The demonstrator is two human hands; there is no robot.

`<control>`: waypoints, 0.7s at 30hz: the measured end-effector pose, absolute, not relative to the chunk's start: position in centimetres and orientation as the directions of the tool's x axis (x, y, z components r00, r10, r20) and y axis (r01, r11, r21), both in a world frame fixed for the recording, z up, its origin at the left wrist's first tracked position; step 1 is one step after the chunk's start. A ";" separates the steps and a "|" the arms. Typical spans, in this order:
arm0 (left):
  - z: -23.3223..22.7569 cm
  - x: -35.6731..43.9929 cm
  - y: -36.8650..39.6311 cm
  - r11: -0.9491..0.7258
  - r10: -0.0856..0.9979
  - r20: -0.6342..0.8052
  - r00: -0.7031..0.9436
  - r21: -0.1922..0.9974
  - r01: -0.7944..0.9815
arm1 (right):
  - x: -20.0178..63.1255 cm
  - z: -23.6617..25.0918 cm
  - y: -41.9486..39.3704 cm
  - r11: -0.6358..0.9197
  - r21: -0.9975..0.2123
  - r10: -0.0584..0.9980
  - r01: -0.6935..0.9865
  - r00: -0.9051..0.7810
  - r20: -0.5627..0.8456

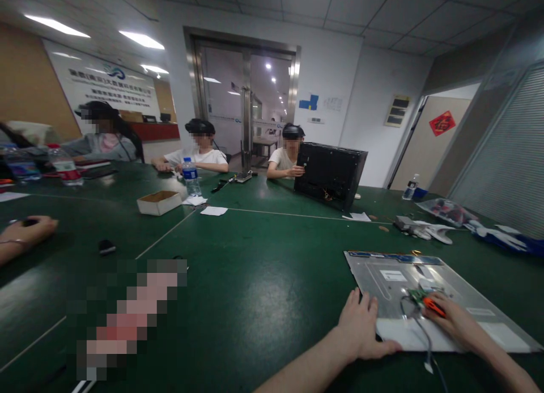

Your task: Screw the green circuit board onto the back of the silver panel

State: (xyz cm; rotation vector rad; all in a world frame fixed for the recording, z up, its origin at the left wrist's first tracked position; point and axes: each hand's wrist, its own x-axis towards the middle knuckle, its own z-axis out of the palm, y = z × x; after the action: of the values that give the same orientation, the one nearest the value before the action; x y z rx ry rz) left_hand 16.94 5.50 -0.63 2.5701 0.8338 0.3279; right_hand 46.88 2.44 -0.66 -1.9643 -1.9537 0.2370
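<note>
A flat grey display panel [369, 274] lies on the green table, with white strips along its near edge and a blue board along its far edge. My left hand [361, 328] rests open on the panel's near left corner, fingers stretched out. In my right hand [453, 319] is an orange-and-black handled tool [434, 307], its tip hidden or too small to make out. It is held at a small green circuit board [419, 295] on the panel. A dark cable [426, 336] runs from beside the board over the panel's near edge.
Across the green table [263, 291], a person steadies a black computer case [329, 175]. White gloves [433, 231] lie beyond the panel. Leftward are an open box [159, 202], a water bottle [191, 178], a small black object [106, 247] and another person's hand [32, 231].
</note>
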 end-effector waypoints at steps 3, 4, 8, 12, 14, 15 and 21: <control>-0.5 17.0 5.5 -0.743 0.594 0.100 0.798 0.449 0.497 | 45.5 -0.2 3.0 -0.053 -0.308 0.980 0.950 0.108 0.164; -0.4 17.0 5.5 -0.744 0.593 0.105 0.798 0.450 0.493 | 44.9 -0.1 3.2 -0.083 -0.275 0.978 0.958 0.131 0.160; -0.2 16.8 5.6 -0.760 0.577 0.160 0.801 0.465 0.454 | 43.1 0.3 3.5 -0.167 -0.152 0.962 0.974 0.195 0.190; -0.1 16.4 5.8 -0.778 0.536 0.202 0.820 0.495 0.387 | 40.6 0.3 3.6 -0.173 -0.151 0.955 0.973 0.203 0.214; -0.3 16.3 6.0 -0.743 0.539 0.183 0.822 0.562 0.362 | 38.5 0.2 3.5 -0.110 -0.203 0.969 0.973 0.150 0.197; -0.4 16.3 6.1 -0.711 0.552 0.170 0.817 0.608 0.354 | 37.2 0.2 3.4 -0.099 -0.218 0.974 0.971 0.139 0.179; -1.1 16.4 6.6 -0.463 0.771 0.203 0.603 0.830 0.312 | 30.8 0.4 2.7 -0.255 -0.053 0.961 0.966 0.259 0.096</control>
State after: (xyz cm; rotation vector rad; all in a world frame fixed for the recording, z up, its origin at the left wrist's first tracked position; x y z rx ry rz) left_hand 16.43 6.61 -1.08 2.0397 0.8539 0.7393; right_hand 30.79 2.68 0.37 -2.4108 -1.8527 -0.0669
